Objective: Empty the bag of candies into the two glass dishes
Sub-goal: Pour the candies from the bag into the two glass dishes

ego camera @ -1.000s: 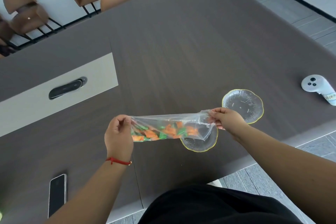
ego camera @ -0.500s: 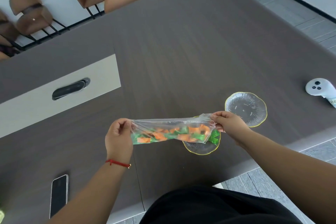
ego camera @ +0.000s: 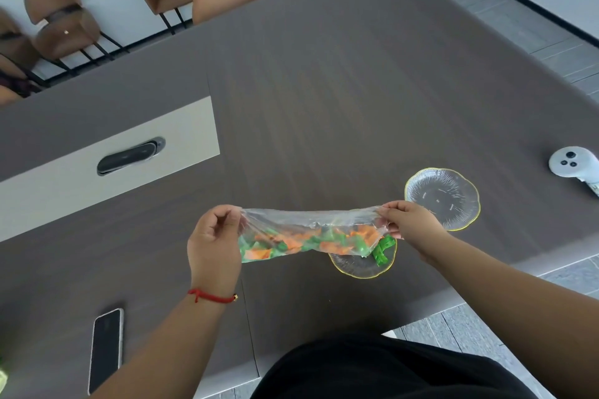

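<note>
A clear plastic bag [ego camera: 308, 227] with orange and green wrapped candies hangs stretched sideways between my hands, above the dark table. My left hand [ego camera: 214, 243] pinches its left end and my right hand [ego camera: 408, 223] pinches its right end. Under the bag's right part sits a small gold-rimmed glass dish [ego camera: 356, 267], partly hidden by the bag. A couple of green candies [ego camera: 382, 249] lie in that dish below the bag's right end. A second gold-rimmed glass dish [ego camera: 444, 197], holding no candies, stands just beyond my right hand.
A black phone [ego camera: 105, 348] lies near the table's front left. A white controller [ego camera: 573, 163] rests at the right edge. A beige panel with a dark cable slot [ego camera: 129, 155] sits at the left. Brown chairs [ego camera: 61, 19] line the far side.
The candies have slid towards the bag's right end. A couple of green ones have dropped into the near dish, which held none a second ago.
</note>
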{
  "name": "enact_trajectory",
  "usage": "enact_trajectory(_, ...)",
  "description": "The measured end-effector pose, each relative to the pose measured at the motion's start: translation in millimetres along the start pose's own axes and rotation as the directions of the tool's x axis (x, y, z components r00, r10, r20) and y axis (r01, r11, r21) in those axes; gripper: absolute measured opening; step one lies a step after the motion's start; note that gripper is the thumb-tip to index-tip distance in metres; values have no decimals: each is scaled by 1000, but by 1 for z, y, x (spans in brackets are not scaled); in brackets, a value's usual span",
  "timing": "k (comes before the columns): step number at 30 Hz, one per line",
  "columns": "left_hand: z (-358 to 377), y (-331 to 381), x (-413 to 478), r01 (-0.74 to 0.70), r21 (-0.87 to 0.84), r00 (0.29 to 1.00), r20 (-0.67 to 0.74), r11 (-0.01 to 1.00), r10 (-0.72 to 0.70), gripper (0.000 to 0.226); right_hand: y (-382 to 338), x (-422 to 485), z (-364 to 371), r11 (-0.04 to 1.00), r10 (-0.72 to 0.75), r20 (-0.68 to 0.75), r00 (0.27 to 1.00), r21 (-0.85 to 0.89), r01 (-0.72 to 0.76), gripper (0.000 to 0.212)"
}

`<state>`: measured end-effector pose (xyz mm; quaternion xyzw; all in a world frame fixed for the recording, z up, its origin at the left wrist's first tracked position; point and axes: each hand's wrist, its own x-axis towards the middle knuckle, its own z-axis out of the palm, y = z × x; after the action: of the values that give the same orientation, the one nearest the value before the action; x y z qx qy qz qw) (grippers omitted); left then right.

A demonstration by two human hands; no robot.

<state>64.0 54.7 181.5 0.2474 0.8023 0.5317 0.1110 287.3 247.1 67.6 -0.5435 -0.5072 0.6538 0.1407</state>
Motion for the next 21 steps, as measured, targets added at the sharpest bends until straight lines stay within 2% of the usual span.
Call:
enact_trajectory(5, -1, -4, 4, 9, 18, 1000, -14, 1000, -9, 24, -1, -2, 3, 1000, 15, 9, 1000, 5, -15, 17)
enact_trajectory(9, -1, -3, -1, -17, -9, 1000, 26, 1000, 18, 24, 0, -2, 4, 1000, 6, 30, 1000, -11, -5, 10)
enact_trajectory(13, -6, -8, 2, 16, -33, 1000, -17, 999, -16, 26, 0, -3, 6, 1000, 3, 27, 1000, -25, -2, 7)
enact_trajectory(21, -13, -7, 5, -12, -16, 999, -34, 1000, 11, 26, -4, -7, 9, 999, 2, 31, 1000, -33, -1, 14)
